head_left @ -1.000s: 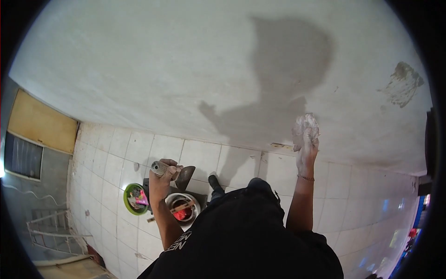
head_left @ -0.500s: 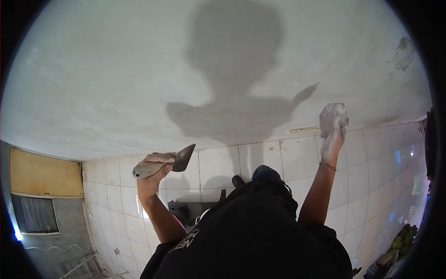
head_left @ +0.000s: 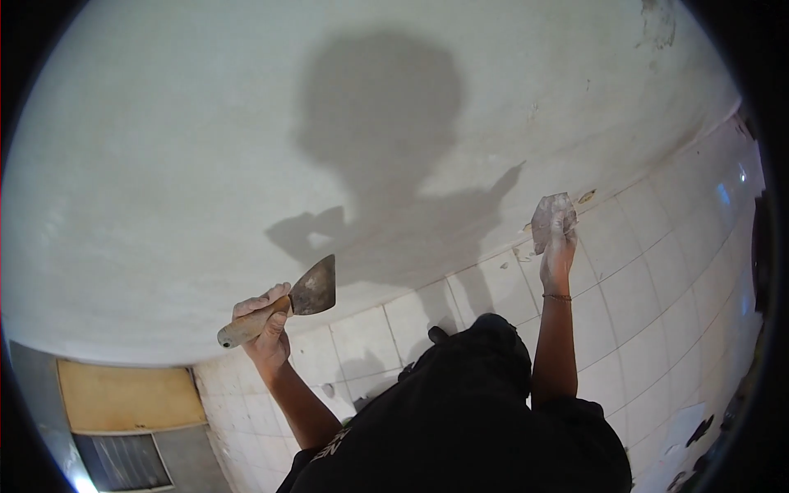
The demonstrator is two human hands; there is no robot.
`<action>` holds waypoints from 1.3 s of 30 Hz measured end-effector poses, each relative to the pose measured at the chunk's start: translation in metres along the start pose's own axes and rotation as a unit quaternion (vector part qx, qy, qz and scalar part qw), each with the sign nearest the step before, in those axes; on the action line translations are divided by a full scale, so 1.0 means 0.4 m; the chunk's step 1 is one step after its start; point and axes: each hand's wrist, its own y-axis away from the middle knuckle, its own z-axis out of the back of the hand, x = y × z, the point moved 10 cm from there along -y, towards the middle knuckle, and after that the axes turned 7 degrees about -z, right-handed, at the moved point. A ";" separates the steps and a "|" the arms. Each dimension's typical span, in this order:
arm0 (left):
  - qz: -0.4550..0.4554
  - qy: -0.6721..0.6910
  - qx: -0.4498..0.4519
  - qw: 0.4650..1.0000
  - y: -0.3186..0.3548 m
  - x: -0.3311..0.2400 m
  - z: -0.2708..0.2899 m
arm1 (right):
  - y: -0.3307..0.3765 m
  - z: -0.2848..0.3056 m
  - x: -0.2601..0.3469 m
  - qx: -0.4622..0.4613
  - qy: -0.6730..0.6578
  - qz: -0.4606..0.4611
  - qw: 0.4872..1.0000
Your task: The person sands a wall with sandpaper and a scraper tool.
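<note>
Left of centre, the left hand (head_left: 269, 348) is wrapped round the wooden handle of a scraper (head_left: 316, 287), whose broad blade points up and right, its far edge lying over the pale wall (head_left: 164, 181). On the right side, the right hand (head_left: 560, 253) grips a flat, dusty grey piece (head_left: 546, 217), thumb on its near face; what it is made of, and whether it touches the wall, I cannot tell. The hands are well apart, with a wide stretch of wall between them that carries the person's shadow (head_left: 382, 107). The wall's bottom edge slants from lower left to upper right above the tiled floor (head_left: 657, 287), passing behind the grey piece. At lower left, a yellow panel (head_left: 131, 398) and a dark window (head_left: 122, 463) sit far from both hands.
</note>
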 end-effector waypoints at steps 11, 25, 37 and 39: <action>-0.204 -0.015 0.215 0.955 -0.220 -0.035 -0.328 | 0.029 -0.060 -0.008 -0.052 0.003 0.044 0.998; -0.293 0.044 0.363 0.884 -0.361 0.107 -0.655 | 0.034 0.100 -0.162 -0.303 0.010 0.019 0.953; -0.285 0.032 0.455 0.843 -0.263 0.228 -0.671 | -0.156 -0.223 -0.099 -0.223 0.036 0.158 0.961; -0.296 0.025 0.458 0.838 -0.270 0.237 -0.685 | -0.215 -0.262 -0.087 -0.220 0.080 0.141 0.962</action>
